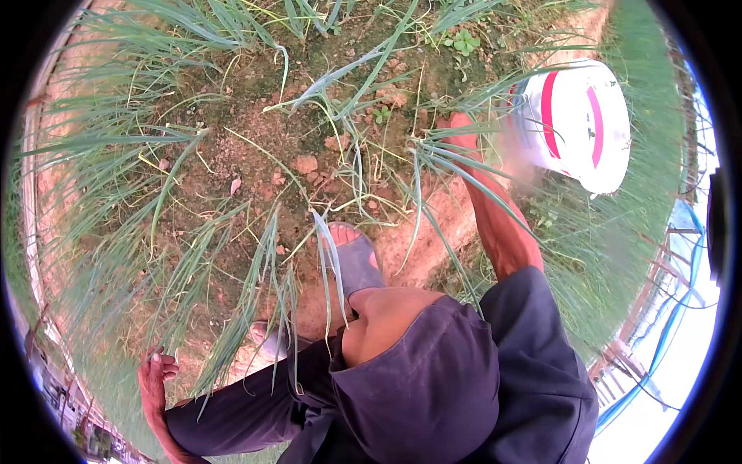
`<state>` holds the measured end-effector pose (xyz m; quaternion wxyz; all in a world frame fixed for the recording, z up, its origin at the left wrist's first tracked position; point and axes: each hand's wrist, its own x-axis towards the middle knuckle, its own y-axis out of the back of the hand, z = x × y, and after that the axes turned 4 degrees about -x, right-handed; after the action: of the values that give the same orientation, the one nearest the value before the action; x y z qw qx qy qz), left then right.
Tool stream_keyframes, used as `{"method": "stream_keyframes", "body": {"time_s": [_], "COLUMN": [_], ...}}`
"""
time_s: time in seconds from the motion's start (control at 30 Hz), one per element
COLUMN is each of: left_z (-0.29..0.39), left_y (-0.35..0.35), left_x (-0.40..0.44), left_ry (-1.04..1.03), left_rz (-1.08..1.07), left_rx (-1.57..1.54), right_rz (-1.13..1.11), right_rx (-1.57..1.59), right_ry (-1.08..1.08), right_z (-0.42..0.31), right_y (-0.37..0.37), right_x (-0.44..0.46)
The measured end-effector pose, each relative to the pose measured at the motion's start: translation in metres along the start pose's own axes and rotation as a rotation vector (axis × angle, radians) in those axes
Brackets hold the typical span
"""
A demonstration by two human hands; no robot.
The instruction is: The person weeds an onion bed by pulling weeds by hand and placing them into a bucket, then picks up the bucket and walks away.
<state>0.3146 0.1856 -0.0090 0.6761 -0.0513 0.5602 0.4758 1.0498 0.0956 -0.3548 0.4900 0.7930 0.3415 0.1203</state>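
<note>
My right hand [459, 130] reaches down to the soil among green onion plants [433, 151]. Its fingers look curled, and leaves partly cover them; what they hold, if anything, cannot be made out. Off to the left, beyond my knee, my left hand [157, 373] hangs in front of more green onion leaves [224, 340]. The fingers there are bent in toward the thumb, with nothing visible in them. Small low weeds [382, 114] grow in the soil close to my right hand.
A white bucket [573, 124] with red stripes stands right of my right hand. My sandalled foot [352, 259] is on the bare path, and a second sandal [270, 336] shows near my knee. Clods [306, 164] lie on the soil. Dense green leaves [618, 232] fill the right side.
</note>
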Motion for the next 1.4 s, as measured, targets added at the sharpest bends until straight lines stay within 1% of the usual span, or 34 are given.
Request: {"method": "stream_keyframes", "body": {"time_s": [0.03,0.07,0.17,0.23,0.3,0.33,0.4,0.47,0.57,0.63,0.67,0.83,0.9,0.97,1.0,1.1,1.17,1.23,1.33,1.4], "left_z": [-0.001,-0.003,-0.007,-0.008,-0.009,-0.010,-0.011,-0.009,-0.003,0.003,0.005,0.000,-0.006,-0.006,-0.005,-0.003,-0.001,-0.001,-0.001,-0.001], "left_y": [0.001,0.002,0.004,0.005,0.006,0.005,0.004,0.004,0.000,-0.002,-0.003,-0.002,-0.001,-0.001,-0.001,-0.001,-0.002,-0.002,-0.003,-0.003], "left_x": [0.002,0.004,0.009,0.014,0.015,0.015,0.017,0.020,0.023,0.025,0.025,0.029,0.026,0.023,0.023,0.024,0.024,0.025,0.027,0.025], "left_ry": [-0.006,-0.013,-0.037,-0.043,-0.034,-0.029,-0.030,-0.020,0.010,0.021,0.021,0.025,-0.002,0.002,0.002,0.037,0.045,0.053,0.054,0.048], "left_rz": [-0.005,-0.009,-0.018,-0.034,-0.049,-0.044,-0.037,-0.055,-0.046,-0.032,-0.027,-0.024,-0.033,-0.027,-0.026,-0.030,-0.022,-0.018,-0.022,-0.019], "left_rx": [-0.010,-0.021,-0.045,-0.046,-0.040,-0.050,-0.067,-0.050,-0.044,-0.042,-0.041,-0.056,-0.078,-0.081,-0.080,-0.076,-0.084,-0.091,-0.099,-0.103], "right_rz": [-0.009,-0.056,-0.153,-0.167,-0.242,-0.306,-0.376,-0.394,-0.406,-0.464,-0.402,-0.026,0.068,0.061,-0.011,-0.121,-0.105,-0.085,-0.280,-0.241], "right_rx": [-0.193,-0.215,-0.222,-0.072,0.209,0.414,0.680,0.800,0.172,-0.730,-0.847,-0.994,-1.034,-1.053,-1.052,-1.077,-1.271,-1.055,-1.068,-1.046], "right_ry": [0.057,0.002,-0.071,-0.096,-0.101,-0.100,-0.148,-0.246,-0.241,0.051,0.127,0.453,0.543,0.563,0.540,0.445,0.503,0.576,0.606,0.637], "right_z": [-0.022,-0.032,-0.027,-0.025,-0.023,-0.020,-0.011,-0.005,-0.015,-0.040,-0.038,-0.002,0.001,-0.001,-0.002,0.013,-0.004,0.001,-0.010,-0.015], "right_y": [0.013,0.018,0.015,0.018,0.019,0.021,0.025,0.031,0.050,0.078,0.078,0.063,0.061,0.063,0.064,0.061,0.069,0.074,0.078,0.080], "right_x": [-0.007,-0.008,0.004,0.003,-0.003,-0.015,-0.038,-0.059,-0.051,-0.037,-0.033,-0.005,0.005,0.007,0.009,0.030,0.025,0.027,0.033,0.032]}}
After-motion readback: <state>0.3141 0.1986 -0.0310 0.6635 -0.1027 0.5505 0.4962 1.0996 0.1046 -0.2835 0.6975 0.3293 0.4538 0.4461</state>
